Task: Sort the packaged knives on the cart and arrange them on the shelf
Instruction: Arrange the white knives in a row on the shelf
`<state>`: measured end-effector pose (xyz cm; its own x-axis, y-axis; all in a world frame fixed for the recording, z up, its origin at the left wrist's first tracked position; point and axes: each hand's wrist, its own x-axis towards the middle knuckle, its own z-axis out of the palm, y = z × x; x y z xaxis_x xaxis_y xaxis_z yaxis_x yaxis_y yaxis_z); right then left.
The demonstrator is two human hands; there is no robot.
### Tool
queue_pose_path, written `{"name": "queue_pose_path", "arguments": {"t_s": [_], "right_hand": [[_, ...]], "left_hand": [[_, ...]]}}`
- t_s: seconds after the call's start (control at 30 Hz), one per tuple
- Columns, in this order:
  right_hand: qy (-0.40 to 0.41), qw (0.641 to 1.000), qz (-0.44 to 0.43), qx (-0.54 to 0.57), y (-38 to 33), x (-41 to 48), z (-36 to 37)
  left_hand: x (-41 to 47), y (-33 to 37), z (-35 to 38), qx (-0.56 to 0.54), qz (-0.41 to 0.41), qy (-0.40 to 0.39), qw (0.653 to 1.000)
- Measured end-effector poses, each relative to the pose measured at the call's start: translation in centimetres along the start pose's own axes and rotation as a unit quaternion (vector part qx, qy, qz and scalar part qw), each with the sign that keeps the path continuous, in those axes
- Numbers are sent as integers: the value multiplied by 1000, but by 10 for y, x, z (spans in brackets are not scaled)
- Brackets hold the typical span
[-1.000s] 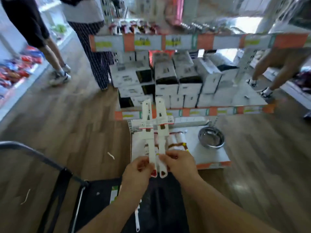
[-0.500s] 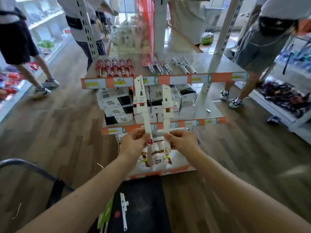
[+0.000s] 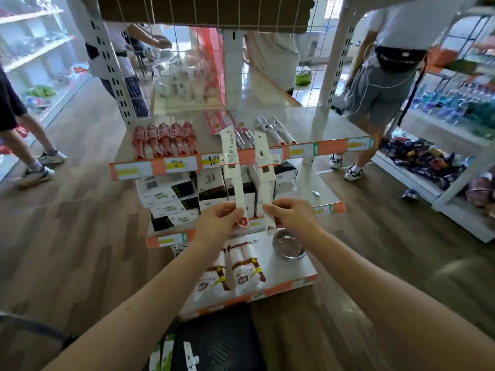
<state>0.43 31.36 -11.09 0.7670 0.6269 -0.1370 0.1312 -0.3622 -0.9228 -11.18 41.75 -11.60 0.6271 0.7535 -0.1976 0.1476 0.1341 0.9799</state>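
Note:
My left hand (image 3: pixel 218 219) grips the lower end of a white packaged knife (image 3: pixel 232 167) that stands upright. My right hand (image 3: pixel 290 214) holds a second white packaged knife (image 3: pixel 263 167) the same way, a little apart from the first. Both packs rise in front of the top shelf (image 3: pixel 321 124) and its orange price strip. On that shelf lie a row of red packaged knives (image 3: pixel 166 140), a pink pack (image 3: pixel 214 120) and several silver tools (image 3: pixel 273 125). Another white packaged knife (image 3: pixel 190 358) lies on the black cart (image 3: pixel 222 338) at the bottom.
White boxes (image 3: pixel 171 192) fill the middle shelf. The bottom shelf holds white rolls (image 3: pixel 241 266) and a steel bowl (image 3: pixel 288 246). People stand at the left (image 3: pixel 16 129), behind the rack (image 3: pixel 126 62) and at the right (image 3: pixel 383 84). A side rack with dark packets (image 3: pixel 426 162) lines the right.
Both hands have lifted the two knife packs from low over the cart up to the top shelf's front edge and drawn them apart. The view tilted up.

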Motion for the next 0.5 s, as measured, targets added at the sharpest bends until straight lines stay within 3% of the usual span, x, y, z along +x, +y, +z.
{"name": "queue_pose_path", "arguments": {"t_s": [0.27, 0.5], "right_hand": [[79, 996, -2, -34, -6, 57, -42], [96, 991, -5, -92, 2, 135, -91]], "left_hand": [[49, 34, 44, -36, -1, -74, 997], [109, 50, 102, -53, -36, -66, 996]]}}
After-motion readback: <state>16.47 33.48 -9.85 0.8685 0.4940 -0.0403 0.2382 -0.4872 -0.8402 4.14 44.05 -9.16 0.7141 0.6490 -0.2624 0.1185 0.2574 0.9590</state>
